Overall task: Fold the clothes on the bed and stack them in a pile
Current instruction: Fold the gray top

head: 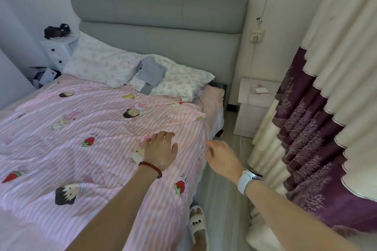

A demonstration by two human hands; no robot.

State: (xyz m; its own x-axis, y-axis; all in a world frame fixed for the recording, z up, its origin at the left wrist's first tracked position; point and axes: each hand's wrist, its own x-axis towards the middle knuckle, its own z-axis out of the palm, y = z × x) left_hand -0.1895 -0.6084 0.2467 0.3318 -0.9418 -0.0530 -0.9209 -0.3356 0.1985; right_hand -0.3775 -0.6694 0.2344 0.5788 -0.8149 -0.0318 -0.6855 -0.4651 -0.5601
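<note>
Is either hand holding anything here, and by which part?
Left hand rests flat on the pink striped quilt, gripping nothing. Right hand at its edge; grip unclear.

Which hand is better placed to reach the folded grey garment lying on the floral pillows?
Probably the left hand. It rests open on the pink striped quilt, more in line with the folded grey garment on the floral pillows. The right hand is at the quilt's side edge, pinching it.

Bed [214, 96]: pink striped quilt [91, 128] spread across; two floral pillows [98, 63] at headboard; grey folded garment [151, 73] atop pillows.
</note>
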